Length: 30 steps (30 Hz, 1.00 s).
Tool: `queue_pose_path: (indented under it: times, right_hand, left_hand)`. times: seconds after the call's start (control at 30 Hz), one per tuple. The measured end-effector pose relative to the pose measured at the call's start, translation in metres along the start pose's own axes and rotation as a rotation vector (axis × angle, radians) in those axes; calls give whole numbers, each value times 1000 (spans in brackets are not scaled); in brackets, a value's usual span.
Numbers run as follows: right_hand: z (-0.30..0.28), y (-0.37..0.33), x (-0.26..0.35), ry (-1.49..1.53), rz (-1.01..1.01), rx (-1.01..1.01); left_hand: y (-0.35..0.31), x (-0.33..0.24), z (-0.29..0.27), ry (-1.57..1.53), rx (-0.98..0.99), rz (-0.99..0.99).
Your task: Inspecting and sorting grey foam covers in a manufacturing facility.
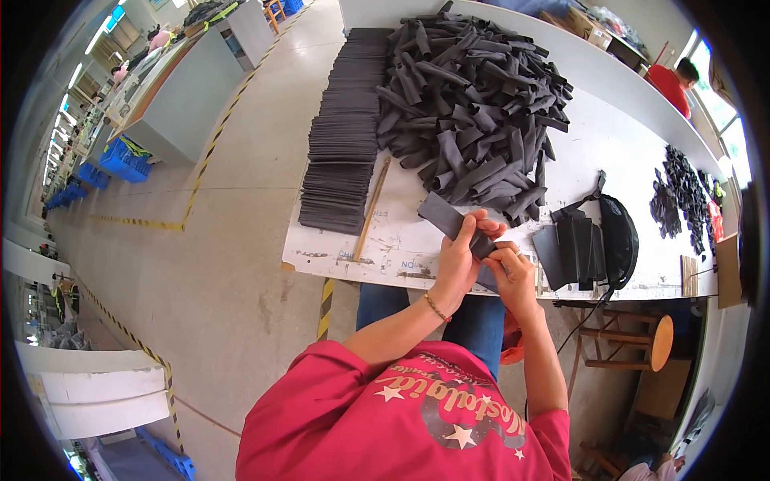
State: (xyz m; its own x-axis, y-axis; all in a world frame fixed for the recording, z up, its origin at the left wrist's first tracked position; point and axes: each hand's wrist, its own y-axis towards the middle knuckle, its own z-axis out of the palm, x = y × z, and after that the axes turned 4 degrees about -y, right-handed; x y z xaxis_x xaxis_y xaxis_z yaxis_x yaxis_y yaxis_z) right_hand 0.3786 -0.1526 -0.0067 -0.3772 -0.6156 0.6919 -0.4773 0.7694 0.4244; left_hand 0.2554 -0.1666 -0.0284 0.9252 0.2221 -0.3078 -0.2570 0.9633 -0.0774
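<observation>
1. Fabric strips (341, 136), dark grey, stand in a packed row at upper center-left on a white surface (317, 244).
2. A wooden stick (373, 208) lies beside them.
3. Center frame, the left hand (459, 256) has its grip pinching a single strip (439, 212).
4. A loose heap (473, 104) fills upper center.
5. The right hand's (515, 276) grip pinches the strip's lower end.
6. Right of center, flat dark panels (573, 252) neighbor a black bag (622, 240).
</observation>
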Motion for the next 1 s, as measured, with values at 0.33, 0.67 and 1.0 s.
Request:
queue_pose_path:
  times: [0.33,0.67,1.0]
  right_hand:
    - [4,5,-1,24,-17,23]
    - [37,-4,-8,534,478,-136]
    - [27,14,13,864,602,-137]
  left_hand:
    - [2,-2,-3,28,-3,31]
    - [14,-11,-1,93,22,84]
    - [16,-38,10,206,229,13]
